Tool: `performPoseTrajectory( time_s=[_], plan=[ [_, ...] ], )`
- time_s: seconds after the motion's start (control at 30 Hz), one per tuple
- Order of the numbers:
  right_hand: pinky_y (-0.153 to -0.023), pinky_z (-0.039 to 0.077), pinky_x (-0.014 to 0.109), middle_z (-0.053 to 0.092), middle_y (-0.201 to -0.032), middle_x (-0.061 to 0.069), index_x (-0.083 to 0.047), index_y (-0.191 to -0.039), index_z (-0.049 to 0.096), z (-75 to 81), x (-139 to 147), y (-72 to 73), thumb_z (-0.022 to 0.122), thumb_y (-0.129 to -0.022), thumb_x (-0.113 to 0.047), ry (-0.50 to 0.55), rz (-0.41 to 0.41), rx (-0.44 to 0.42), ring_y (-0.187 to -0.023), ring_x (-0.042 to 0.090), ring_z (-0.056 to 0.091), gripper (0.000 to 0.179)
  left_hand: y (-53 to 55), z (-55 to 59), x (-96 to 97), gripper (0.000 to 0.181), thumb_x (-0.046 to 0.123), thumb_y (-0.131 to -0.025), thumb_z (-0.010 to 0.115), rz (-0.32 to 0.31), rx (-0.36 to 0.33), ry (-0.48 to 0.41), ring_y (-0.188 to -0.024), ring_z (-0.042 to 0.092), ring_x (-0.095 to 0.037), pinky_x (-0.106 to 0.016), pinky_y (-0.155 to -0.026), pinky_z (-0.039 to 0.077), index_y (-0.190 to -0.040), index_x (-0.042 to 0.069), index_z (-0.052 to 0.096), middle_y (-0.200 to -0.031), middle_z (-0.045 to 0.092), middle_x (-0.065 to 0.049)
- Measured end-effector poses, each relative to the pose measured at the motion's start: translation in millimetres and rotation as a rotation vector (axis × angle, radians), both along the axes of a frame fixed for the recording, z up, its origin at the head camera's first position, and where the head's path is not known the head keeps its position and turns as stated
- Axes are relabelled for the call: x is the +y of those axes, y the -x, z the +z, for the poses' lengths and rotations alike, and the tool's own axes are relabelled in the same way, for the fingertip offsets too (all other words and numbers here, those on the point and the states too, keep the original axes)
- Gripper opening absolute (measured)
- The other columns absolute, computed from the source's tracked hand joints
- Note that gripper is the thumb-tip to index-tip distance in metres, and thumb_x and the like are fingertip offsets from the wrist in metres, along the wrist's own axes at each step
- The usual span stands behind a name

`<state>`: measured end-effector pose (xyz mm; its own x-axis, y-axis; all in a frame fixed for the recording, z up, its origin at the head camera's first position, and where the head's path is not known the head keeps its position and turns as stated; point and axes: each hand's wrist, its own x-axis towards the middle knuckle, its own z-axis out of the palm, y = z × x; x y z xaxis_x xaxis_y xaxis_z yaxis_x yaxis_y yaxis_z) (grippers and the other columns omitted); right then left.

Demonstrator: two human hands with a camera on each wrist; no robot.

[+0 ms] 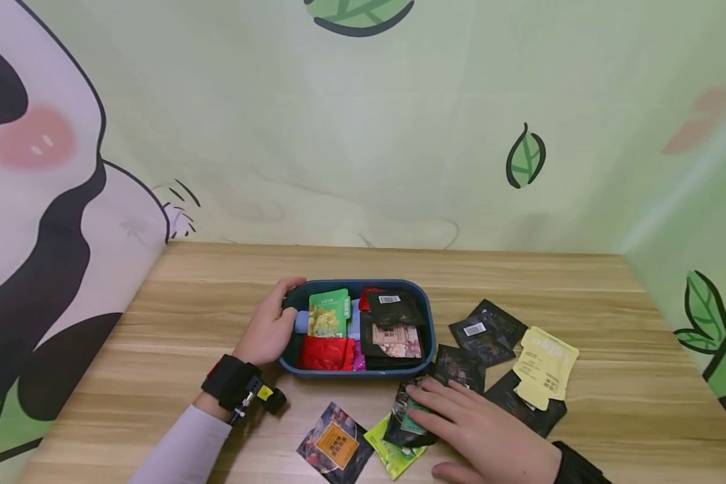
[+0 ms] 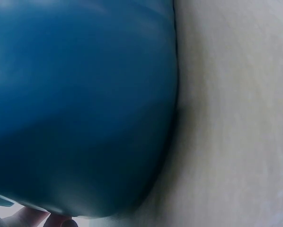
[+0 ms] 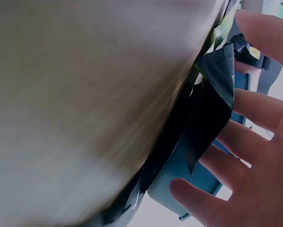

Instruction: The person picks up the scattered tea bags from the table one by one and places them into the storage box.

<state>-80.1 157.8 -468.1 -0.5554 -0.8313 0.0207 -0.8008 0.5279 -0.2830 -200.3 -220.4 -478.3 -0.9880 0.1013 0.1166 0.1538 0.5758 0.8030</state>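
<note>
- Left hand [image 1: 272,326] is gripping the box [image 1: 358,374] by its left end, thumb lapping over the rim.
- Right hand [image 1: 484,423] is spreading its fingers wide, touching a black packet with a green label [image 1: 397,433]; not curling round it.
- That packet is lying just outside the box's front right corner, overlapping a lime packet [image 1: 397,459].
- Box is sitting upright on the wooden table [image 1: 187,302], showing its contents.
- Inside, left: a green packet [image 1: 329,314] is standing behind a red packet [image 1: 327,354]; something pale blue [image 1: 302,323] is peeking out.
- Inside, right: a black packet with a barcode [image 1: 394,309] is leaning over a flower-print packet [image 1: 402,341].
- Outside, front: a packet with an orange label [image 1: 337,445] is lying flat.
- Outside, right: black packets [image 1: 482,341] are overlapping; a yellow packet [image 1: 547,363] is resting partly on another black one.
</note>
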Motion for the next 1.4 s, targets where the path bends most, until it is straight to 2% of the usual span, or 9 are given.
performPoseTrajectory(
  time_s=[0.17,0.3,0.43,0.73,1.03,1.13,1.3,1.4],
  plan=[
    [-0.106,0.038,0.05,0.032,-0.161,-0.002,-0.028,-0.157,0.037,-0.1,-8.7,10.0,0.048,-0.096,-0.054,-0.028,0.039,-0.032,-0.145,0.026,0.033,0.067,0.3,-0.1,-0.7,0.052,0.015,-0.096,0.04,0.003,0.0,0.0,-0.13,0.046,-0.026,-0.054,-0.109,0.032,-0.148,0.025,0.043,-0.148,0.047,-0.003],
    [-0.103,0.043,0.048,0.04,-0.157,0.0,-0.028,-0.153,0.044,-1.5,-14.1,15.1,0.048,-0.098,-0.051,-0.034,0.086,0.048,-0.14,0.025,0.041,0.06,0.2,0.7,-0.6,0.053,0.015,-0.096,0.04,-0.004,0.007,-0.009,-0.128,0.047,-0.026,-0.053,-0.109,0.033,-0.148,0.022,0.043,-0.146,0.048,-0.004],
    [-0.102,0.044,0.043,0.047,-0.151,-0.001,-0.027,-0.146,0.054,-2.6,-16.5,16.4,0.051,-0.097,-0.048,0.004,0.116,0.122,-0.136,0.021,0.045,0.053,-0.4,2.2,0.0,0.053,0.014,-0.096,0.04,-0.015,0.014,-0.014,-0.126,0.047,-0.025,-0.052,-0.108,0.034,-0.148,0.02,0.043,-0.144,0.049,-0.004],
    [-0.1,0.046,0.038,0.058,-0.139,-0.006,-0.025,-0.129,0.069,-0.3,-18.0,16.9,0.054,-0.098,-0.038,0.094,0.154,0.171,-0.128,0.017,0.053,0.037,-2.0,4.3,1.0,0.052,0.015,-0.097,0.04,-0.012,0.001,-0.014,-0.128,0.046,-0.026,-0.054,-0.109,0.033,-0.149,0.022,0.042,-0.147,0.047,-0.003],
    [-0.101,0.044,0.03,0.065,-0.129,-0.006,-0.02,-0.119,0.074,6.2,-21.7,16.9,0.06,-0.096,-0.027,0.239,0.256,0.246,-0.122,0.013,0.057,0.029,-2.1,3.7,0.2,0.052,0.015,-0.097,0.04,-0.008,-0.006,-0.018,-0.129,0.046,-0.026,-0.054,-0.109,0.033,-0.149,0.023,0.043,-0.147,0.047,-0.003],
    [-0.102,0.043,0.028,0.065,-0.129,-0.005,-0.018,-0.119,0.074,11.3,-24.1,15.9,0.061,-0.095,-0.025,0.288,0.285,0.241,-0.122,0.013,0.057,0.028,-2.4,3.9,0.5,0.052,0.014,-0.097,0.04,-0.01,0.0,-0.016,-0.129,0.046,-0.025,-0.053,-0.109,0.033,-0.148,0.023,0.043,-0.147,0.047,-0.003],
    [-0.1,0.044,0.027,0.066,-0.127,-0.004,-0.017,-0.119,0.074,27.1,-30.9,13.9,0.067,-0.091,-0.021,0.424,0.275,0.179,-0.121,0.014,0.058,0.03,-2.4,3.5,0.9,0.053,0.013,-0.097,0.04,-0.018,0.01,-0.011,-0.129,0.046,-0.025,-0.052,-0.109,0.033,-0.149,0.02,0.043,-0.148,0.046,-0.002],
    [-0.098,0.045,0.028,0.068,-0.125,-0.004,-0.016,-0.119,0.074,39.6,-36.4,17.1,0.069,-0.089,-0.019,0.521,0.243,0.185,-0.119,0.016,0.06,0.031,-2.4,3.5,0.8,0.053,0.014,-0.097,0.04,-0.017,0.006,-0.013,-0.129,0.046,-0.025,-0.053,-0.109,0.033,-0.149,0.02,0.042,-0.149,0.045,-0.002]
  ],
)
